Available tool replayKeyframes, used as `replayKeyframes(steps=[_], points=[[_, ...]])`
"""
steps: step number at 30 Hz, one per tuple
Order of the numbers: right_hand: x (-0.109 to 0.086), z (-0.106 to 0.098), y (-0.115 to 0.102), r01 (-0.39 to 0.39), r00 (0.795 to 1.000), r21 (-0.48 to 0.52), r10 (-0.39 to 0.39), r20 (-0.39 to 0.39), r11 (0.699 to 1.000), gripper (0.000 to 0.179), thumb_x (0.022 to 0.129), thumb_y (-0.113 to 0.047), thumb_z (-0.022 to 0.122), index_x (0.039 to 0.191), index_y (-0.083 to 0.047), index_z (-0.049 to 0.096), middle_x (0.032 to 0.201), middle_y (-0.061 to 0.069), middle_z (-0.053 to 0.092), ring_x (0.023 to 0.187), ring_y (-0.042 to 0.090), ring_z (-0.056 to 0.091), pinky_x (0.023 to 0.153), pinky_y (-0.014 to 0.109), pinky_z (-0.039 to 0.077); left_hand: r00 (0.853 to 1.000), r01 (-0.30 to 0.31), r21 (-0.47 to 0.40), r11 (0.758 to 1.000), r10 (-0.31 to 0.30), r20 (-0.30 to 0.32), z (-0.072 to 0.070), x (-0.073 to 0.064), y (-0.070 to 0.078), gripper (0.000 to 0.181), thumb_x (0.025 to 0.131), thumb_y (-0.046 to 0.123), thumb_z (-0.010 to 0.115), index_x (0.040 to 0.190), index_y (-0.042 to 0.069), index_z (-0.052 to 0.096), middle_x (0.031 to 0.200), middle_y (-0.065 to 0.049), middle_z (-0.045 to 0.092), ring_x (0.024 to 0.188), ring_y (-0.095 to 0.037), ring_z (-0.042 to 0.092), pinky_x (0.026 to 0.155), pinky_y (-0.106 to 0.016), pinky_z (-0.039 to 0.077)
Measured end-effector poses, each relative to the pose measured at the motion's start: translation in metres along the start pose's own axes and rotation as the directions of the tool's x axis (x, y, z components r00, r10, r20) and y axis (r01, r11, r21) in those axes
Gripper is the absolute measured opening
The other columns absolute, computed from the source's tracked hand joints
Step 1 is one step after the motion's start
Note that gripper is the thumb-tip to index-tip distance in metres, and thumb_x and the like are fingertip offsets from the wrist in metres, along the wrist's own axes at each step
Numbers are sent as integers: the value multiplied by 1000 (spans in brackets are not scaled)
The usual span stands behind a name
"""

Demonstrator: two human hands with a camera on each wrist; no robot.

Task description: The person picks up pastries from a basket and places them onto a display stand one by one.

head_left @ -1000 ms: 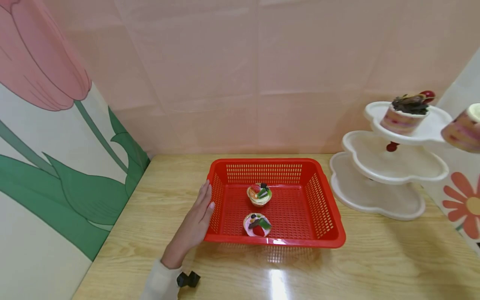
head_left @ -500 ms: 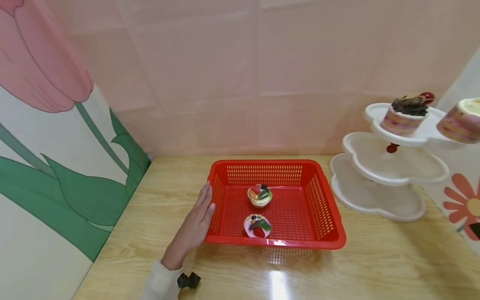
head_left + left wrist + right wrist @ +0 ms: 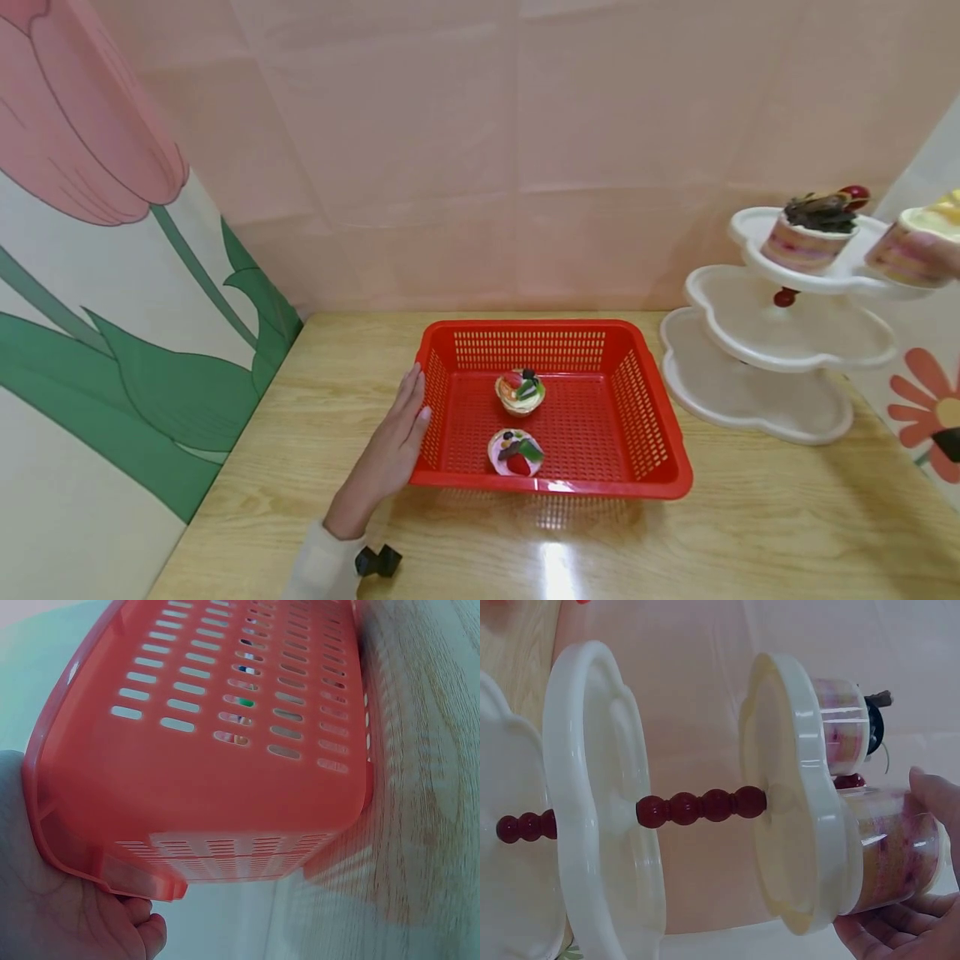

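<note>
My left hand rests with straight fingers against the left rim of a red plastic basket. Two small fruit-topped tarts, one cream and one pink, sit inside it. At the far right, my right hand grips a clear cup of layered cake with pale cream and yellow topping. In the right wrist view the cup's base meets the top tier of a white stand; whether its full weight rests there I cannot tell. Beside it stands another cake cup with chocolate shavings and a cherry.
The scalloped stand's middle tier and bottom tier bear nothing visible. Red beaded posts join the tiers. A wooden table lies underneath, with a pink cloth backdrop behind and flower-printed panels at both sides.
The held cake cup has moved left, over the stand's top tier, and its yellow topping has come into view. My left hand and the basket have stayed put.
</note>
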State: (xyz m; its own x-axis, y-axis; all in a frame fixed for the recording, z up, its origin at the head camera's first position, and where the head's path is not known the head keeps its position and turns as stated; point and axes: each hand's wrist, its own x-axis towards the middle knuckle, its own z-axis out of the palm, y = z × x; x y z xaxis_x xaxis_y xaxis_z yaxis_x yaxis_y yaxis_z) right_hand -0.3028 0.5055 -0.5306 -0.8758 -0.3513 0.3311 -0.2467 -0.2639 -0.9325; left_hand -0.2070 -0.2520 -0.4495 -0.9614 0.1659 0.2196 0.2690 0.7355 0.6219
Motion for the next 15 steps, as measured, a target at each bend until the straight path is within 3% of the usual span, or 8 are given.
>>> replayKeyframes(steps=[1,5,8,11,13,15], points=[[-3,-24,13,-14,1000,-4,14,18,1000,75,87,10,25,153,-17,1,143,-8,42,115,9,54,81,23,50,1000,2,0,1000,-2,1,0,0,0,62,101,49,23,152,15,14,159,4,3,144,-18,4,108,-51,23],[-1,-15,10,-29,1000,-63,30,10,998,74,90,7,26,152,-19,-3,146,-13,35,117,2,48,87,17,43,1000,0,4,1000,0,-1,0,1,0,62,101,48,23,152,15,13,159,4,3,144,-18,5,107,-51,24],[3,31,-19,-80,996,-56,77,-42,995,74,92,5,36,153,-23,5,141,-16,41,110,0,52,83,15,42,1000,2,3,1000,-2,0,0,1,0,62,101,49,23,152,15,13,159,4,3,144,-18,4,108,-51,23],[9,79,-50,-100,995,16,100,-16,995,75,92,6,40,152,-29,13,136,-17,47,109,1,54,80,16,46,1000,1,-3,1000,-1,1,-1,1,0,62,101,49,23,152,16,13,159,4,3,144,-17,4,108,-51,23],[12,98,-63,-105,994,27,105,-16,994,75,91,9,41,150,-33,20,127,-19,54,105,0,56,75,16,47,1000,0,-7,1000,0,2,-1,1,1,61,101,49,23,152,16,13,159,4,3,144,-16,4,108,-50,23],[14,102,-67,-110,994,75,107,35,991,77,91,11,40,149,-36,21,128,-19,54,105,0,57,75,19,50,1000,-1,-5,1000,1,3,-1,1,1,61,101,49,23,152,16,13,159,4,3,144,-16,4,108,-50,23]])
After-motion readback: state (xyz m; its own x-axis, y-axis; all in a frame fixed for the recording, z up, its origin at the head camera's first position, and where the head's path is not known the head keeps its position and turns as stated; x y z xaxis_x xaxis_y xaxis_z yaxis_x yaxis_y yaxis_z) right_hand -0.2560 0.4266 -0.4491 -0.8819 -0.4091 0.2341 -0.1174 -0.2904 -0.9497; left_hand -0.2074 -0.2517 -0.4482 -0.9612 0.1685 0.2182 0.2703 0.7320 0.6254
